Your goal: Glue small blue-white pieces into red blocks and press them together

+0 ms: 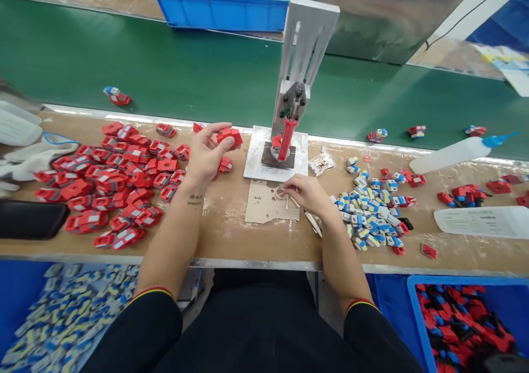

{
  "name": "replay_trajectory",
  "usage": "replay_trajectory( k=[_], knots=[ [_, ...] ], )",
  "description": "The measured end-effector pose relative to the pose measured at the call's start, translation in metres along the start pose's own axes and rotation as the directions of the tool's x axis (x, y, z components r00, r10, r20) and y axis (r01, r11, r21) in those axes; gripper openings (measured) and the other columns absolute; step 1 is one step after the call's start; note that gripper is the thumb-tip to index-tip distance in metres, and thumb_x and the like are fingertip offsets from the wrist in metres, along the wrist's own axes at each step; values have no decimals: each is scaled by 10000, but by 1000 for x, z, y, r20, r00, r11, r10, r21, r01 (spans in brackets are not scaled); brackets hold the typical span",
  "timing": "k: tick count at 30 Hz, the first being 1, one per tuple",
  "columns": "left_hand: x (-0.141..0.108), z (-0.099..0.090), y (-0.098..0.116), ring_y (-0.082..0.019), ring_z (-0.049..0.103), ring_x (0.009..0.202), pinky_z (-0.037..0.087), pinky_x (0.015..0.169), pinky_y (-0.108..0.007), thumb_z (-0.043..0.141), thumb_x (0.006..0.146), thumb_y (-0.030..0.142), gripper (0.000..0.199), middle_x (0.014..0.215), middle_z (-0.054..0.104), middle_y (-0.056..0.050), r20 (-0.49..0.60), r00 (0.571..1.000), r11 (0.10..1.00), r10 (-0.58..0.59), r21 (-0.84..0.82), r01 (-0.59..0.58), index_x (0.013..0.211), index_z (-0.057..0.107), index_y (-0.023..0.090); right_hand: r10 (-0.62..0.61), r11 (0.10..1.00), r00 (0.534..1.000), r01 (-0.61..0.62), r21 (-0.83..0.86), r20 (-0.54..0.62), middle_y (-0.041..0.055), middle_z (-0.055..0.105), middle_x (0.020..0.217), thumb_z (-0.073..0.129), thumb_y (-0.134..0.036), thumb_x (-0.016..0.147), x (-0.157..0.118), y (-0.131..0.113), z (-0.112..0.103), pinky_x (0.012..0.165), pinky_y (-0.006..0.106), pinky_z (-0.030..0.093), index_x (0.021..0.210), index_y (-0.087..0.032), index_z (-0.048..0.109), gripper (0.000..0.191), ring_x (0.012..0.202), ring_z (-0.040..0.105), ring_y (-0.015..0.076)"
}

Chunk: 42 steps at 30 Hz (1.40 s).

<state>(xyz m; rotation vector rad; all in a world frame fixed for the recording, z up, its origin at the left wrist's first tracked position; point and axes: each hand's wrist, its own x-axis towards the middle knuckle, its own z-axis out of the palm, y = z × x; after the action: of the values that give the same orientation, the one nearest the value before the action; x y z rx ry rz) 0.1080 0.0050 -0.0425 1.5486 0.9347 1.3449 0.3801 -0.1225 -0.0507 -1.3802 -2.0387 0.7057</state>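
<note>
My left hand [202,158] pinches a red plastic part [230,137] between thumb and fingers, left of the clamp fixture. More red parts lie just behind and below that hand. My right hand [306,194] is closed, its fingertips low over a torn piece of cardboard [264,207]. Something small and pale shows at those fingertips, too small to name. Between and beyond my hands stands a metal toggle clamp with a red handle [286,140], mounted on a pale base plate [253,161].
A heap of red parts [111,180] lies left, and white-blue-yellow parts [372,213] lie right. Thin sticks [321,162] sit beside the fixture. White bottles [454,155] are at right. Behind runs a green belt [227,70] with a blue crate [223,12] beyond. A blue bin [413,296] stands below right.
</note>
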Motion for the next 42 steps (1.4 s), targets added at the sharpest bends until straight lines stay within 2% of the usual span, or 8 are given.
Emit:
replay_trajectory(
  k=[6,10,15,20,24,27,33,42],
  knots=[
    [-59,38,4,-139,679,755,644,695,-291,867,817,576,434,929,720,-28,175,959,887,-222,-374,273,1108,729,284,-56,998,991,52,-36,-118,38,722,826,719,-268,958,0,-2,26,741,304,472,840,-241,694,123,781,634,188],
    [-71,45,-1,-152,706,809,662,771,-316,895,768,617,532,1012,750,-52,200,940,865,-277,-374,335,1139,727,275,-28,997,989,17,-70,-147,33,701,789,760,-252,929,-1,2,30,698,302,434,831,-245,692,120,742,610,190],
    [-76,40,6,-181,754,828,659,777,-330,945,720,539,611,1100,783,-86,157,966,965,-205,-134,226,1187,734,205,-39,998,967,51,44,-250,6,707,744,790,-272,911,-10,-2,13,662,295,442,792,-250,699,152,661,587,161],
    [-90,47,24,-209,762,872,642,863,-351,946,712,520,506,963,801,-74,180,982,990,-64,134,40,1044,765,185,75,971,807,75,229,-585,-24,676,653,861,-399,853,-23,-21,-12,543,294,429,741,-249,657,277,563,569,140],
    [-94,54,27,-174,745,819,639,773,-308,945,699,554,514,1003,768,-69,177,964,973,-198,-82,214,946,666,200,214,886,654,182,426,-725,-34,625,616,912,-505,776,-18,-30,-9,531,294,456,696,-254,578,425,558,579,141],
    [-92,57,28,-138,734,721,611,646,-256,929,722,539,528,953,715,-13,214,908,844,-360,-340,415,937,563,225,288,823,623,227,521,-727,-50,582,609,928,-532,749,-12,-31,-1,518,279,442,704,-258,550,469,527,531,121],
    [-92,61,47,-121,613,416,432,383,-226,725,871,579,411,745,656,56,530,673,512,-516,-439,738,1037,535,254,317,813,655,186,552,-686,-51,553,608,887,-598,776,-12,-42,12,527,289,461,716,-268,510,505,537,533,133],
    [-104,73,53,-117,462,313,263,355,-217,428,914,816,637,491,600,-4,624,484,421,-614,-260,869,785,545,203,218,809,751,219,545,-624,-36,614,620,862,-471,853,-13,-67,33,530,300,484,721,-262,550,398,541,566,134]
  ],
)
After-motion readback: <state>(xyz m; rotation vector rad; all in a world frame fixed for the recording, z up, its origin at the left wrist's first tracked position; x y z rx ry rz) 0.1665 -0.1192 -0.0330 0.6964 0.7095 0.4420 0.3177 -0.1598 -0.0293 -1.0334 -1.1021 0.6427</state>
